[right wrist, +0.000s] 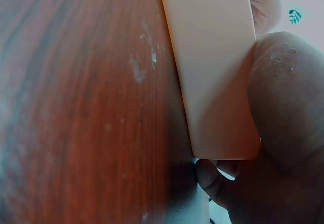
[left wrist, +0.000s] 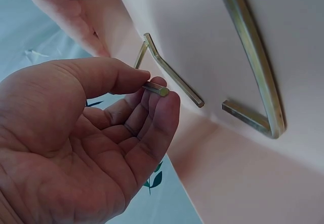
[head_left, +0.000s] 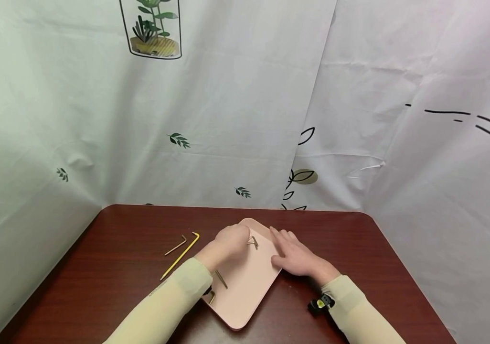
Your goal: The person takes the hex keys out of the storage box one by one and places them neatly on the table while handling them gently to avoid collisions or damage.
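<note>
My left hand (head_left: 230, 242) reaches over the pink tray (head_left: 251, 279). In the left wrist view its thumb and fingertips pinch a brass-coloured hex key (left wrist: 159, 88), whose six-sided end sticks out; the rest is hidden by the fingers. Beside those fingertips an L-shaped hex key (left wrist: 177, 76) lies in the tray, and a larger hex key (left wrist: 255, 64) lies to its right. Another hex key (head_left: 221, 279) shows near my left forearm. My right hand (head_left: 298, 256) holds the tray's far right side, thumb over the rim; the right wrist view shows the tray's outer wall (right wrist: 212, 77) against it.
On the dark red-brown table (head_left: 129, 286), left of the tray, lie a long yellow hex key (head_left: 179, 257) and a smaller brass one (head_left: 175, 246). A white printed curtain (head_left: 228, 95) hangs behind the table and along its sides.
</note>
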